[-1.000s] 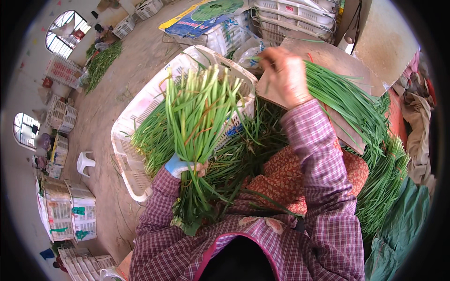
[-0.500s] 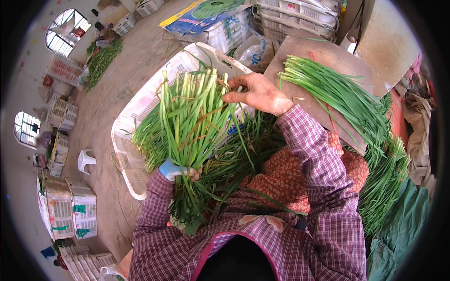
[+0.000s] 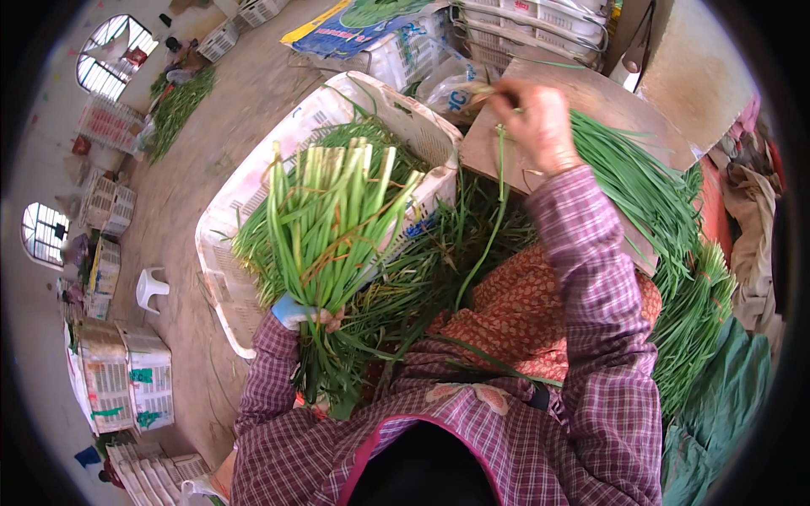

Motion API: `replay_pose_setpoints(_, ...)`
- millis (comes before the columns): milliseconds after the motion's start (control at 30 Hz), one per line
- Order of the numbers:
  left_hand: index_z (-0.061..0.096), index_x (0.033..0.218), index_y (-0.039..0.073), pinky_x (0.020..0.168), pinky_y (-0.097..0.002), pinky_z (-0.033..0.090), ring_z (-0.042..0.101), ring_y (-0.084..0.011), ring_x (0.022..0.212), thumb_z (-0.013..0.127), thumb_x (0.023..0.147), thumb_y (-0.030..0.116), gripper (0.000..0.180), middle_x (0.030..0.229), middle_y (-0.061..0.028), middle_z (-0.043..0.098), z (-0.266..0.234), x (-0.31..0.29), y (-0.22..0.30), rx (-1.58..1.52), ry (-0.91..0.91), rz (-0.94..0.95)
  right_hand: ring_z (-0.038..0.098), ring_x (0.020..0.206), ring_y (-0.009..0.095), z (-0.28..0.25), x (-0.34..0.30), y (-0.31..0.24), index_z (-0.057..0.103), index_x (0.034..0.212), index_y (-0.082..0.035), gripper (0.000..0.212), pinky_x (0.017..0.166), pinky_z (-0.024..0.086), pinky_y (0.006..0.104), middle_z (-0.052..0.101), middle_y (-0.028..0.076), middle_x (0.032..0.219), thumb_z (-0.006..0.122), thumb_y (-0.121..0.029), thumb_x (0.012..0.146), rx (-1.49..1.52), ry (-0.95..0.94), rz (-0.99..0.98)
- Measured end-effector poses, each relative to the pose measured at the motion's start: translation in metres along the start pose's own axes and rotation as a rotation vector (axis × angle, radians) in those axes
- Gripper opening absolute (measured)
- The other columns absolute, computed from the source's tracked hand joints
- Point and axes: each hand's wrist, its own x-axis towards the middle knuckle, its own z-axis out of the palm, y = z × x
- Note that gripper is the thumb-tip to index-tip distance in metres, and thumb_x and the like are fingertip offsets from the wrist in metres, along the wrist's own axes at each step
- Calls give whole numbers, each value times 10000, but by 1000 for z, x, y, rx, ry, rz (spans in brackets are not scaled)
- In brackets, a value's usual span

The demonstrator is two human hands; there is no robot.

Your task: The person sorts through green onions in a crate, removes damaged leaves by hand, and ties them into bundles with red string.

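My left hand (image 3: 308,315), in a pale blue glove with bare fingertips, is closed round a bunch of garlic chives (image 3: 333,223). Their white cut ends point up and away from me, and some brownish withered leaves cling among the stems. Up to the right, my right hand (image 3: 540,122) is blurred by motion, its fingers pinched at a pale, withered strip (image 3: 481,88). Just under those fingers one long chive stalk (image 3: 498,198) rises from the loose leaves; whether the hand touches it I cannot tell. A white plastic crate (image 3: 221,282) with more chives lies beneath the bunch.
On my right, more chives (image 3: 620,160) lie on a brown board (image 3: 489,143), with another bundle (image 3: 704,295) beside a green cloth (image 3: 717,417). Loose leaves (image 3: 422,282) cover part of my lap. Stacked crates (image 3: 531,29), a white stool (image 3: 152,289) and a distant person (image 3: 177,55) are farther off.
My right hand has moved off the bunch, up and to the right, with a pale strip at its fingertips. My left hand and the bunch have shifted slightly left.
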Motion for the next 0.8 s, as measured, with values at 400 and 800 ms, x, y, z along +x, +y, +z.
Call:
replay_pose_setpoints(400, 599, 991, -3, 633, -416, 493, 592, -230, 621, 688, 784, 227, 322, 877, -129, 610, -14, 0, -12, -151, -164, 100, 623, 900, 235, 46, -35, -72, 472, 1268, -66, 537, 790, 496, 339, 643, 152, 1021, 634, -317, 822, 713, -580, -114)
replay_pose_setpoints(800, 592, 977, -34, 584, -404, 504, 596, -233, 610, 716, 748, 187, 342, 853, -135, 615, -9, -9, -20, -173, 29, 101, 643, 814, 177, 3, -19, -32, 621, 1119, -128, 328, 710, 517, 285, 650, 108, 1007, 633, -280, 829, 124, -499, -108)
